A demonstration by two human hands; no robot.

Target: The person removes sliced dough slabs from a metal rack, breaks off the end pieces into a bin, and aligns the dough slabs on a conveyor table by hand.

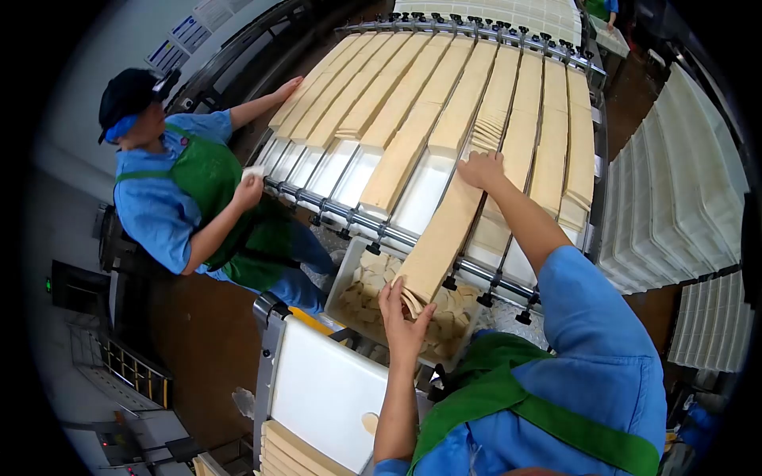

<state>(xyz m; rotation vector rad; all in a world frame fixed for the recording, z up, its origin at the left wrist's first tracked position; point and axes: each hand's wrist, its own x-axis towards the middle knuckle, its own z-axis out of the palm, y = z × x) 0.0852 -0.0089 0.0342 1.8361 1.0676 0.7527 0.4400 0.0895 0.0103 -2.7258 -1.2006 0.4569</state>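
Long stacks of pale flat strips point(397, 163) lie side by side on a white slatted table, parted by thin metal rails. One stack point(444, 230) juts over the table's front bar. Its near end, where the layers fan apart, is gripped by my left hand point(405, 313), thumb on one side and fingers on the other. My right hand point(481, 169) rests on the far end of this stack with its fingers curled. Just beyond it, the layers of another stack point(490, 127) show stepped ends. Below the overhanging stack is a bin point(337, 289) of cut pieces.
A co-worker in a green apron point(198, 166) stands at the left, one hand touching the leftmost stack. A white work surface point(325, 389) is at the lower left, with more strips point(298, 452) beside it. Tall white stacked trays point(675, 182) stand at the right. Black knobs line the front bar point(397, 234).
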